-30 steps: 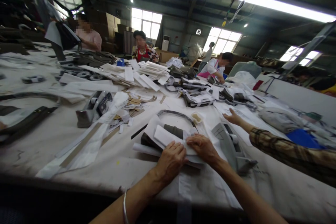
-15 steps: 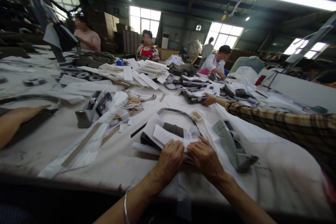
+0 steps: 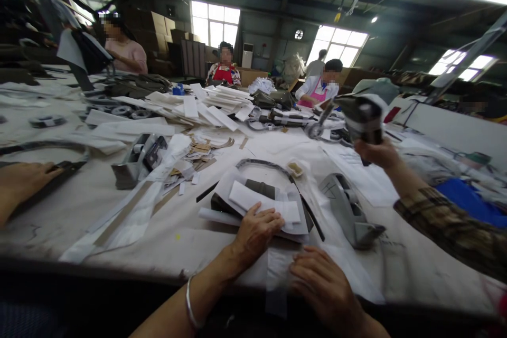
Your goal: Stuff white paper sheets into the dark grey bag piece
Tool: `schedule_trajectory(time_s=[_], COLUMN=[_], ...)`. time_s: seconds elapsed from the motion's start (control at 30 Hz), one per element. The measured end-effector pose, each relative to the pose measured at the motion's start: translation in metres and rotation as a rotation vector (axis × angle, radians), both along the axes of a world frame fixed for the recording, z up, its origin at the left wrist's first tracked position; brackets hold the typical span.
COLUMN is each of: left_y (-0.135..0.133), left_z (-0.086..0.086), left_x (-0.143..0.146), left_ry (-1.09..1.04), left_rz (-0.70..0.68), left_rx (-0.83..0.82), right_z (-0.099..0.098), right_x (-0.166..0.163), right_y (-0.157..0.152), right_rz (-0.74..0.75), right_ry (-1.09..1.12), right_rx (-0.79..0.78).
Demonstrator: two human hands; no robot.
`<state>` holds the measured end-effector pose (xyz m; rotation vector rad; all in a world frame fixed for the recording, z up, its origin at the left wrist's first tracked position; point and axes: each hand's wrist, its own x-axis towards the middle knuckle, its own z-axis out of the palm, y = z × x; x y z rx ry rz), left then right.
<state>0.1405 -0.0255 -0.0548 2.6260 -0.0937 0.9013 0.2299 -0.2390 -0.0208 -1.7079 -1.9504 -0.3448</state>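
My left hand (image 3: 259, 226) lies with fingers flat on a folded white paper strip (image 3: 253, 199). Under that strip is a larger white sheet (image 3: 303, 229) around a dark grey-green folded fabric piece (image 3: 260, 188). A dark curved band (image 3: 269, 162) loops out behind this bundle. A translucent strip (image 3: 276, 277) hangs over the table's front edge, just left of my right hand (image 3: 322, 285). My right hand's fingers are loosely bent and a little apart, with nothing visible in them; its thumb is hidden.
Grey tape dispensers stand left (image 3: 138, 161) and right (image 3: 348, 211). Behind lie paper scraps (image 3: 202, 153) and a heap of white strips (image 3: 214, 103). On the right a co-worker's hand (image 3: 380, 153) holds up a dark bundle (image 3: 362, 116). Another hand (image 3: 27, 179) rests on dark fabric at left.
My right hand has left the bundle and moved down toward the table's front edge. My left hand stays on the paper. The co-worker's hand at right has lifted a dark bundle off the pile.
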Motion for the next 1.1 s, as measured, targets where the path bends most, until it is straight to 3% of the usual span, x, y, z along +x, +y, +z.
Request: schedule_trajectory(time_s=[0.1,0.23,0.33,0.43,0.6,0.7,0.93,1.1], left_y=[0.000,0.000,0.000,0.000,0.001,-0.001,-0.012,-0.012], left_z=[0.001,0.000,-0.002,-0.005,-0.002,0.006,0.014,0.015], left_x=[0.000,0.000,-0.001,-0.002,-0.004,-0.006,-0.007,-0.007], left_ry=[-0.006,0.017,0.014,0.021,0.054,0.081,0.064,0.085], left_rz=[-0.002,0.013,0.025,0.028,-0.010,-0.017,0.072,0.037], left_rx=[-0.007,0.049,0.086,0.114,0.059,-0.002,-0.154,-0.114], right_z=[-0.023,-0.041,-0.032,-0.012,0.021,0.031,0.030,0.014], right_x=[-0.011,-0.017,-0.021,-0.020,0.010,0.034,0.063,0.073], right_y=[-0.004,0.009,0.017,0.023,0.045,0.066,0.098,0.102], right_rz=[-0.012,-0.001,0.046,-0.018,-0.128,-0.180,-0.416,-0.419], right_ry=[-0.185,-0.138,0.120,0.314,0.238,0.174,0.285,0.559], right_rx=[-0.127,-0.047,0.050,0.094,0.125,0.057,-0.359,-0.306])
